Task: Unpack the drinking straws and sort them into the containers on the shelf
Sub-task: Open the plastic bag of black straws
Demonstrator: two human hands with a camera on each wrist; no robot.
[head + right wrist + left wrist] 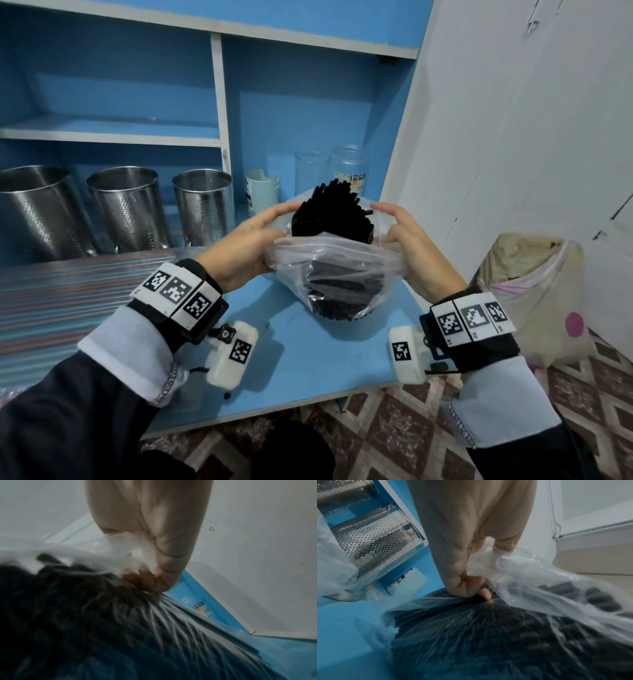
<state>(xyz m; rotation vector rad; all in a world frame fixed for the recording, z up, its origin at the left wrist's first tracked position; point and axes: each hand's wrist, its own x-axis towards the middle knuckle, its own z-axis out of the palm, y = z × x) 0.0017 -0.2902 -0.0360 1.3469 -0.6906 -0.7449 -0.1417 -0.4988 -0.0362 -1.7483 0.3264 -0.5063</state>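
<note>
Straws point(330, 219): lower lengths veiled by the bag point(337, 260); count could not be told; blurred in both wrist views.
Left hand point(246, 245): fingertips hidden behind the bag's rim in the head view.
Right hand point(154, 524): blurred in the right wrist view, fingertips buried in plastic.
Leftmost canister point(32, 212): cut off by the frame's edge.
Jar point(349, 174): label too small to read, base hidden behind the straws.
Cup point(262, 192): print illegible.

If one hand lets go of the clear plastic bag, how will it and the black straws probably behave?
The plastic bag looks thin and wrinkled, so it would probably go limp rather than keep its shape. The black straws stand loose out of its open mouth, so they may fan out or spill. Left hand and right hand each pinch an edge.
</note>
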